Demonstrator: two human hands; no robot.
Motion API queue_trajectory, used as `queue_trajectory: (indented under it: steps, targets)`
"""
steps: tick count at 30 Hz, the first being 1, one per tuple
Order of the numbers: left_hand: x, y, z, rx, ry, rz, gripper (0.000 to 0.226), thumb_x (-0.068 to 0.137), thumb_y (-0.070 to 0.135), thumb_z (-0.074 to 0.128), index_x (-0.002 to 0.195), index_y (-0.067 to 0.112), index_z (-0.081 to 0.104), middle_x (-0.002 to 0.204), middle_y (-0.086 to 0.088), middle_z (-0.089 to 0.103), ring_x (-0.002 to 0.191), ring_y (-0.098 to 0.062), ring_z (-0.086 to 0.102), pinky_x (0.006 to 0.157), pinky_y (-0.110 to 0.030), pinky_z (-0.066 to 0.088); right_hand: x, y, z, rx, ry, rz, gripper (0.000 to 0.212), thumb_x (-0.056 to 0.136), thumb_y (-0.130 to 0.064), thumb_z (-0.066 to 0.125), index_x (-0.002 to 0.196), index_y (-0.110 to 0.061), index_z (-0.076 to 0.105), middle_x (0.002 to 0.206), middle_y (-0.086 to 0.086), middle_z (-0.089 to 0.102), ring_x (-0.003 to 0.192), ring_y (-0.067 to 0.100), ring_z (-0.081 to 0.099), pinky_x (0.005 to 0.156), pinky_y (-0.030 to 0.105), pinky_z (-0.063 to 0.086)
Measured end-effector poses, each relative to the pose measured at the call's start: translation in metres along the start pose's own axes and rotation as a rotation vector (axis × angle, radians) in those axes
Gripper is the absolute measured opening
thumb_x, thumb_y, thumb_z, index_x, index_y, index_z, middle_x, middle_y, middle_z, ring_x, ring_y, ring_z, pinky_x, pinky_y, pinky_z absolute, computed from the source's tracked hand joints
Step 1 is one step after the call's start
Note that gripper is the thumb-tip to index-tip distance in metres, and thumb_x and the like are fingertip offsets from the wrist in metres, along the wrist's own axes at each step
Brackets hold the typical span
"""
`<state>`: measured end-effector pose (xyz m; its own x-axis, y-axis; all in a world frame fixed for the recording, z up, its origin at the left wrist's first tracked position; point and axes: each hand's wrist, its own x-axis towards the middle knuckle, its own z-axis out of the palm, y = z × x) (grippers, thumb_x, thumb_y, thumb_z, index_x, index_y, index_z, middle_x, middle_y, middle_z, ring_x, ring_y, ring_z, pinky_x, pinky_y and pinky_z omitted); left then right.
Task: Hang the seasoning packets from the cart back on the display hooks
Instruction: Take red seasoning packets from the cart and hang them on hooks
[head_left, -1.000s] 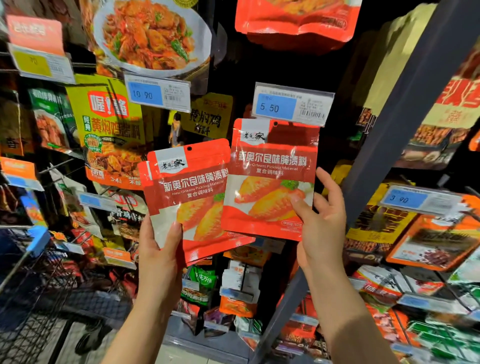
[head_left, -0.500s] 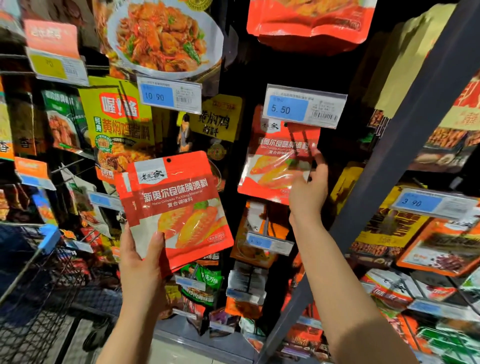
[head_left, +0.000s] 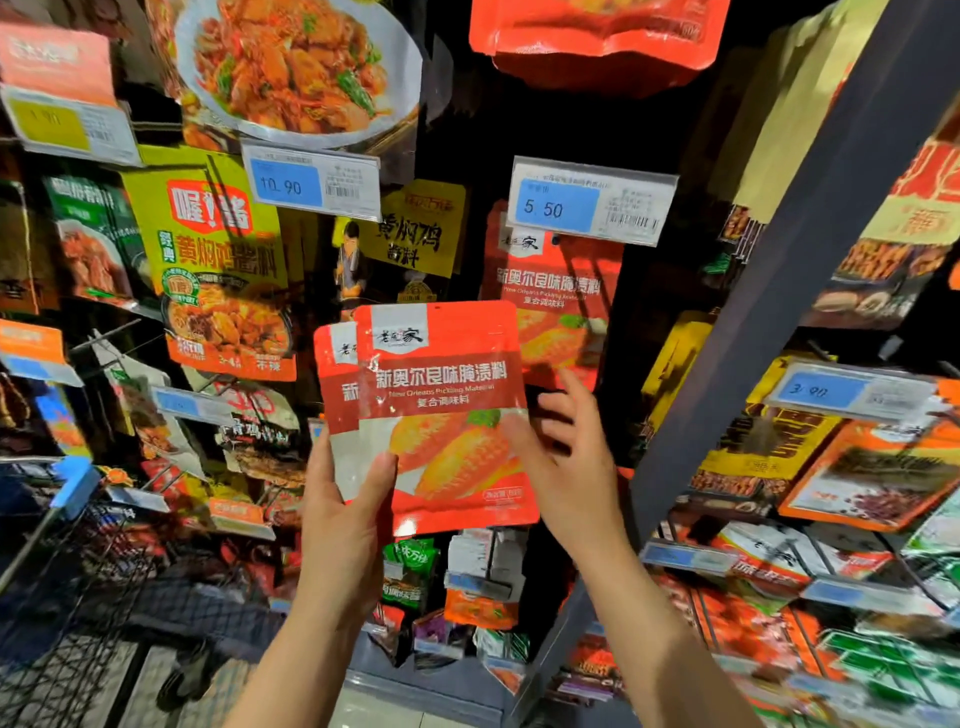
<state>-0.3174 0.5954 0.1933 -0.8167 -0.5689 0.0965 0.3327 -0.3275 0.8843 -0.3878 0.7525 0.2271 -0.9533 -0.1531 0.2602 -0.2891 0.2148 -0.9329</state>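
Step in hand: two red seasoning packets (head_left: 447, 415) are being held up in front of the display, the front one overlapping a rear packet (head_left: 336, 374) of which only the left edge is showing; judging by the scene, the next packet is being taken over for hanging.

Already hung: one matching hung packet (head_left: 556, 291) is being carried on the hook under the 5.50 price tag (head_left: 592, 200), up and to the right of the held pair.

Left hand: the left hand (head_left: 345, 514) is being kept at the lower left corner of the pair, the thumb being pressed on the front face and the fingers being hidden behind, so both packets are being pinched together.

Right hand: the right hand (head_left: 563, 457) is being held at the right edge of the front packet with fingers spread and loosely extended; the thumb is seemingly being laid on the packet's face, though whether contact is being made cannot be told for certain. Nothing is being gripped by it.

Next move, as a judgement: the front packet is probably going to be peeled off the rear one, then its small top hole is going to be lined up with the hook tip behind the price tag and slid on.

What is being called for: a firm pinch near the top edge, and the tag being cleared on the way in.

Cart: the wire cart (head_left: 62, 597) is being left at lower left, well apart from the hands.
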Motion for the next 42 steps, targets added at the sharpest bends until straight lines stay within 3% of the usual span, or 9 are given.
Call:
queue_trajectory:
  steps: [2,5,7,10,12,17,24,30,42]
  targets:
    - [-0.001,0.0,0.012,-0.01,-0.05,-0.008,0.044,0.093,0.0,0.054,0.125,0.031,0.056,0.119,0.001,0.07,0.105,-0.012,0.069,0.075,-0.019,0.055,-0.012,-0.001,0.002,0.064,-0.076,0.064,0.086,0.076,-0.043,0.077,0.148,-0.038,0.031,0.138,-0.02,0.047,0.127,0.0,0.046,0.107,0.036,0.043]
    - [-0.003,-0.002,0.023,-0.019,-0.083,-0.016,0.045,0.093,0.001,0.055,0.123,0.034,0.057,0.117,0.0,0.071,0.1,-0.013,0.07,0.072,-0.019,0.056,-0.018,0.001,-0.002,0.108,0.016,0.053,0.083,0.081,-0.019,0.079,0.148,-0.036,0.033,0.137,-0.02,0.051,0.126,-0.004,0.048,0.106,0.036,0.043]
    - [-0.002,-0.001,0.021,-0.041,-0.052,-0.04,0.042,0.095,0.007,0.054,0.128,0.034,0.054,0.123,-0.003,0.068,0.103,-0.016,0.069,0.074,-0.023,0.057,-0.018,0.001,-0.007,0.125,0.084,0.03,0.078,0.084,-0.012,0.075,0.148,-0.032,0.035,0.136,-0.018,0.053,0.124,-0.001,0.05,0.105,0.034,0.046]
    - [0.004,0.002,0.012,-0.017,-0.009,-0.016,0.042,0.099,0.012,0.05,0.135,0.034,0.049,0.131,-0.004,0.063,0.114,-0.021,0.066,0.083,-0.033,0.058,-0.019,-0.006,-0.016,0.153,0.165,-0.06,0.066,0.088,-0.007,0.07,0.137,-0.041,0.043,0.124,-0.032,0.056,0.117,-0.008,0.053,0.091,0.014,0.049]
    - [0.006,0.006,0.005,-0.019,0.012,0.007,0.042,0.099,0.01,0.049,0.137,0.029,0.048,0.128,-0.004,0.064,0.108,-0.017,0.068,0.078,-0.029,0.059,-0.018,-0.012,-0.022,0.208,0.177,-0.102,0.063,0.089,-0.003,0.068,0.128,-0.047,0.045,0.117,-0.036,0.057,0.114,-0.008,0.055,0.09,0.017,0.051]
    - [0.008,0.011,-0.007,0.003,0.018,0.056,0.045,0.101,0.006,0.047,0.143,0.02,0.042,0.129,-0.005,0.064,0.11,-0.021,0.065,0.081,-0.034,0.057,-0.005,-0.02,-0.023,0.407,0.243,-0.113,0.063,0.078,-0.011,0.073,0.119,-0.055,0.053,0.135,-0.005,0.058,0.125,0.015,0.056,0.104,0.053,0.045]
    - [0.005,0.014,-0.011,0.019,0.025,0.048,0.042,0.1,0.008,0.048,0.136,0.031,0.05,0.131,-0.008,0.063,0.118,-0.032,0.061,0.096,-0.051,0.05,0.008,-0.029,-0.02,0.462,0.211,-0.009,0.062,0.085,0.004,0.068,0.129,-0.036,0.047,0.127,0.002,0.063,0.116,0.017,0.062,0.102,0.049,0.049]
    - [0.004,0.016,-0.016,0.053,0.032,0.063,0.038,0.101,0.01,0.048,0.134,0.027,0.05,0.125,-0.004,0.065,0.105,-0.021,0.066,0.077,-0.028,0.059,0.002,-0.031,-0.02,0.494,0.202,0.05,0.059,0.086,0.005,0.066,0.12,-0.041,0.049,0.125,0.003,0.065,0.114,0.016,0.063,0.099,0.049,0.051]
    - [0.001,0.019,-0.029,0.062,0.054,0.093,0.04,0.098,0.014,0.051,0.136,0.026,0.049,0.127,-0.005,0.065,0.111,-0.026,0.066,0.085,-0.039,0.059,0.043,-0.023,-0.008,0.382,0.279,0.03,0.064,0.091,-0.002,0.064,0.129,-0.048,0.041,0.132,0.0,0.06,0.12,0.016,0.058,0.101,0.049,0.049]
